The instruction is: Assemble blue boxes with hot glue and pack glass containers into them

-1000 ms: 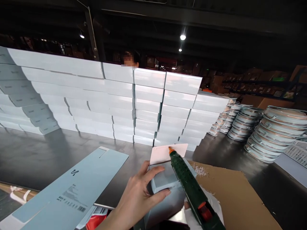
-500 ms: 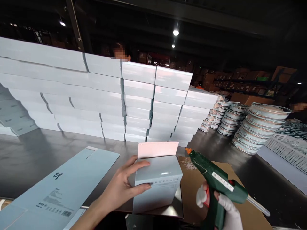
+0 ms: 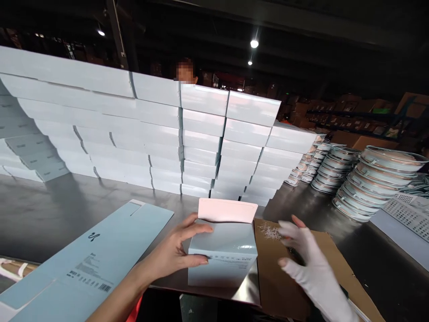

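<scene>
A pale blue box [image 3: 223, 268] stands at the table's front edge, its pink-lined flap [image 3: 228, 211] raised at the back. My bare left hand [image 3: 182, 243] grips the box from its left side, fingers on top and thumb on the front. Right of the box, my right hand [image 3: 303, 252], in a white glove with bare fingertips, hangs with fingers apart and holds nothing. The hand and wrist hide most of the green glue gun; only a green bit and the clear glue stick [image 3: 358, 309] show. Below lies a brown cardboard sheet [image 3: 273, 273] with glue strands [image 3: 270, 231].
A flat printed blue carton [image 3: 110, 250] lies at left. Stacked white boxes [image 3: 201, 143] form a wall across the back, with a person's head behind. At right stand stacks of round, pale-rimmed items [image 3: 375, 183] and a white perforated basket [image 3: 407, 208].
My right hand has let go of the glue gun, which now lies mostly hidden beneath it. My left hand still grips the box. The view has shifted slightly left.
</scene>
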A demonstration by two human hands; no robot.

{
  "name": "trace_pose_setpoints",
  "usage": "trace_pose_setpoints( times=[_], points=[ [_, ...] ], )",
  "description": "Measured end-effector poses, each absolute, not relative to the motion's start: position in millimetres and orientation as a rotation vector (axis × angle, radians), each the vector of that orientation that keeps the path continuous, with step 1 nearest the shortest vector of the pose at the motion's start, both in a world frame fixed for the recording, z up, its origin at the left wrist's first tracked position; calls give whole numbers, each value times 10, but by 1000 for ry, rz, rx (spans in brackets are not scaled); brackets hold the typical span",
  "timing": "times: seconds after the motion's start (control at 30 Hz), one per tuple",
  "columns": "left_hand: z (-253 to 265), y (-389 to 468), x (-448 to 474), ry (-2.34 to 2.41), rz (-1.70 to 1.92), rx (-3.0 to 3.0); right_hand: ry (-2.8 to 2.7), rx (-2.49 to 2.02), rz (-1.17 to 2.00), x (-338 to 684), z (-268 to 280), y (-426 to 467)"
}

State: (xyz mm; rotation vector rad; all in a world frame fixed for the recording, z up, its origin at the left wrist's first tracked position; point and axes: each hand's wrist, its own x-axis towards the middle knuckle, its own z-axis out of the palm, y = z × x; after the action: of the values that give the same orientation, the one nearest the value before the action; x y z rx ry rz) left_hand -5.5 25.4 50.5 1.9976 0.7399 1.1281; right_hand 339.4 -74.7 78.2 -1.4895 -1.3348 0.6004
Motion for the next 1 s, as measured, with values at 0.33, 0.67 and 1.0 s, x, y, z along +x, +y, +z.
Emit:
trace_pose_setpoints(
  times=[0.33,0.67,1.0],
  points=[
    [95,297,86,470,1506,2021,-2039,-965,551,2932,699,-397],
    [363,225,2,529,1260,2016,-2244,-912,56,2787,655,-351],
    [36,48,483,559,1581,1191,-1601,-1181,236,2790,305,-835]
  ],
)
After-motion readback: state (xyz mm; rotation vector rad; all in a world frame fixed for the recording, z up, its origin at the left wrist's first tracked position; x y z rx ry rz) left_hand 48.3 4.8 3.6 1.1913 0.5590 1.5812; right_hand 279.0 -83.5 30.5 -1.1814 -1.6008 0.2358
